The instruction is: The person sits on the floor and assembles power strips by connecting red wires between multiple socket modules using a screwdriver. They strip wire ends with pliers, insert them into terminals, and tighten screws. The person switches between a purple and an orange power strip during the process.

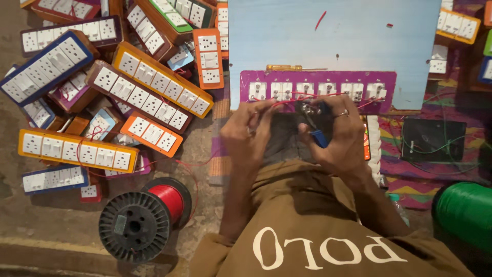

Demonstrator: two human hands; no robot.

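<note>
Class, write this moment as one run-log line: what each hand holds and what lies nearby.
left hand: pinching red wire | right hand: gripping blue-handled pliers | work: purple switch panel | nearby: red wire spool

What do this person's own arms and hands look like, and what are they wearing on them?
Both forearms are bare, with no gloves on either hand. The right hand wears a ring on one of its fingers; the left hand shows no clear jewellery. A brownish-olive garment with large white lettering covers the body below the arms.
</note>
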